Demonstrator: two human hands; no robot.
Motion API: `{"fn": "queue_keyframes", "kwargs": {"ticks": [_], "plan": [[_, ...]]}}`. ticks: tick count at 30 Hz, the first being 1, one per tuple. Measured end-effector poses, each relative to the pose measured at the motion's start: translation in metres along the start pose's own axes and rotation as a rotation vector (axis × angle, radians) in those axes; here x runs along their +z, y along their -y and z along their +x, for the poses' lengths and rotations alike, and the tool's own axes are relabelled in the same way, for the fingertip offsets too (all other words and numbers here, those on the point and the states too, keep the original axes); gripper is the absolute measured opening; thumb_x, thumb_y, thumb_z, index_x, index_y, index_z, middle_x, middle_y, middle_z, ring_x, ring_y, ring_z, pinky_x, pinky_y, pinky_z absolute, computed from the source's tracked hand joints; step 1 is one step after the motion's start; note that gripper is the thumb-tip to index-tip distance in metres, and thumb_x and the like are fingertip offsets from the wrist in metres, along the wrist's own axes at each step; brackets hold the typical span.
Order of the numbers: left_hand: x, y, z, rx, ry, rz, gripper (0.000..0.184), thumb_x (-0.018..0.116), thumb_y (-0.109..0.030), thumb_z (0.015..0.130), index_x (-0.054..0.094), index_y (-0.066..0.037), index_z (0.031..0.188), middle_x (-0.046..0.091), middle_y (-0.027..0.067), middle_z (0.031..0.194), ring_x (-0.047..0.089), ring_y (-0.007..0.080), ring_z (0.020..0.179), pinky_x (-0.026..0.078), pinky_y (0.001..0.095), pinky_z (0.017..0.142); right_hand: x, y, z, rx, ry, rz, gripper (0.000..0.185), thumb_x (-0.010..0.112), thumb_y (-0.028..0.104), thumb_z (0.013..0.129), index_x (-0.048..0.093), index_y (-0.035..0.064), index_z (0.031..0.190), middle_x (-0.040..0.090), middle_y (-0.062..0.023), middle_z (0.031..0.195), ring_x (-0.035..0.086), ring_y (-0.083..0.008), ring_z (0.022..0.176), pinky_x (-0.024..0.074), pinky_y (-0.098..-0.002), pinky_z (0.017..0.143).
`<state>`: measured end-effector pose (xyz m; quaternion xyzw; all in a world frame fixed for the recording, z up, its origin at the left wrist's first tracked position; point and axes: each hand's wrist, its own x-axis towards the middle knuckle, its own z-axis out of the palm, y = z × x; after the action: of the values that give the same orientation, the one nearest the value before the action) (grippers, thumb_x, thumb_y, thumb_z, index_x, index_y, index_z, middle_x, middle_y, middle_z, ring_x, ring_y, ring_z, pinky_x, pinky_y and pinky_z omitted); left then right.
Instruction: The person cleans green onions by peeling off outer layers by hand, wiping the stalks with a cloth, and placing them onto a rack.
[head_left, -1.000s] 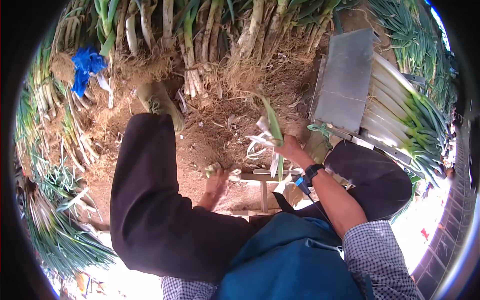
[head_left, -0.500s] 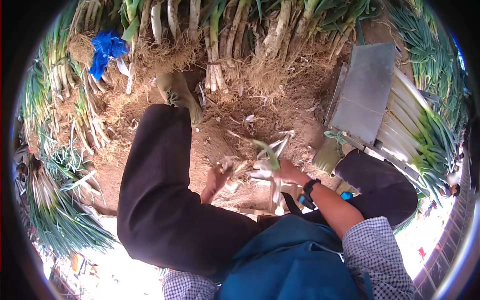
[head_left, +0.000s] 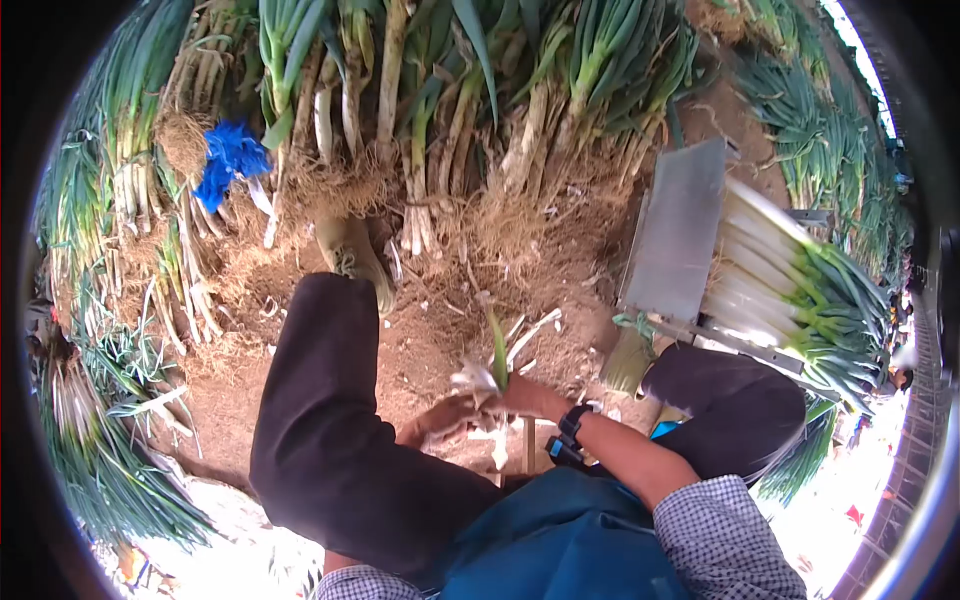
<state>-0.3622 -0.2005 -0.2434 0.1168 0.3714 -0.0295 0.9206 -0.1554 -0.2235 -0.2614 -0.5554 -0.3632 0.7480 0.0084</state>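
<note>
My right hand [head_left: 530, 398], with a watch on its wrist, is closed around torn leek leaves [head_left: 499, 350], a green blade and pale strips sticking up from it. Close against it is my left hand [head_left: 440, 418], blurred, its fingers curled at the same strips; what exactly it grips is hidden. A whitish piece [head_left: 500, 450] hangs below the hands. Just beyond lie pale leek scraps [head_left: 533, 336] on the soil. Both hands are low between my knees.
Rooted leeks [head_left: 530, 140] stand in a row ahead. To the right, cleaned leeks [head_left: 760, 270] lie beside a metal plate [head_left: 680, 230]. A blue plastic scrap [head_left: 230, 160] hangs at the left, above another leek bundle [head_left: 90, 420].
My hands have come together from apart, the right moving left with the leek leaves. The view has tilted up, showing more of the standing leeks.
</note>
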Motion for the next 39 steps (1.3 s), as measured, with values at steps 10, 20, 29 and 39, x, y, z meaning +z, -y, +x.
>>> {"fn": "queue_keyframes", "kwargs": {"ticks": [10,20,29,39], "plan": [[-0.196,0.125,0.037,0.601,-1.027,0.715,0.027,0.057,-0.012,0.098,0.060,0.002,0.121,0.068,0.0092,0.091,0.069,0.0181,0.073,0.055,0.0304,0.061,-0.147,0.314,-0.217,-0.952,-0.945,-0.479,0.046,0.064,0.023,0.092,0.051,0.0039,0.132,0.068,-0.0136,0.105,0.067,-0.0205,0.088,0.0569,-0.0322,0.076],[-0.130,0.138,0.032,0.792,-0.828,1.274,0.026,0.062,-0.016,0.094,0.066,0.001,0.113,0.070,0.0208,0.096,0.073,0.0236,0.076,0.058,0.0354,0.065,-0.075,0.157,-0.220,-0.731,-0.610,-0.862,0.017,0.058,0.017,0.092,0.063,0.0014,0.097,0.064,-0.0145,0.083,0.064,-0.0329,0.079,0.0531,-0.0428,0.071],[-0.114,0.111,0.024,0.437,-0.873,1.069,0.028,0.061,-0.015,0.094,0.066,0.001,0.117,0.071,0.0201,0.100,0.073,0.0231,0.075,0.057,0.0346,0.069,-0.061,-0.103,-0.047,0.044,-0.178,-0.927,0.017,0.059,0.013,0.080,0.069,0.0012,0.087,0.071,-0.0197,0.090,0.069,-0.0399,0.087,0.0553,-0.0507,0.071],[-0.127,0.127,0.016,0.288,-0.851,1.128,0.028,0.061,-0.018,0.094,0.066,-0.001,0.115,0.072,0.0201,0.098,0.074,0.0265,0.082,0.058,0.0368,0.069,-0.066,-0.087,-0.025,0.023,-0.078,-0.870,0.023,0.059,0.012,0.083,0.069,0.0009,0.101,0.070,-0.0198,0.094,0.070,-0.0392,0.088,0.0544,-0.0506,0.081]]}}
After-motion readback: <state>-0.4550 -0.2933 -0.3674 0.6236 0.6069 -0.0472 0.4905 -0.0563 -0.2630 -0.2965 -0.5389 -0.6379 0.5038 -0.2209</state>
